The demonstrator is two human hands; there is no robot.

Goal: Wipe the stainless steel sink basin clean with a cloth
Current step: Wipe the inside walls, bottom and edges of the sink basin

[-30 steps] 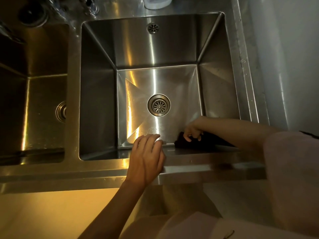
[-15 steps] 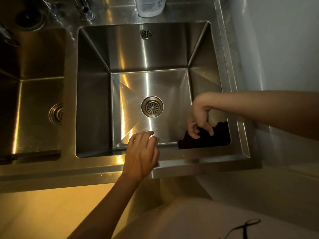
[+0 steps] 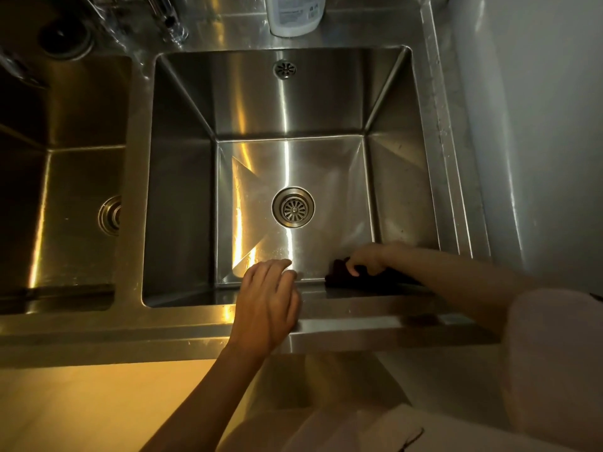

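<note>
Dark, bunched cloth (image 3: 339,276) sits under my right hand (image 3: 367,260), whose fingers curl onto it at the sink basin (image 3: 182,197)'s near right corner. My left hand (image 3: 266,305) rests flat, fingers relaxed, on the near rim. Brushed steel gleams around the drain (image 3: 293,207).

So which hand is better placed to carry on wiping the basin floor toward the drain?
The right hand: its fingers already curl on the dark cloth at the basin's near right corner, low inside the sink. The left hand rests open on the front rim, holding nothing.
</note>
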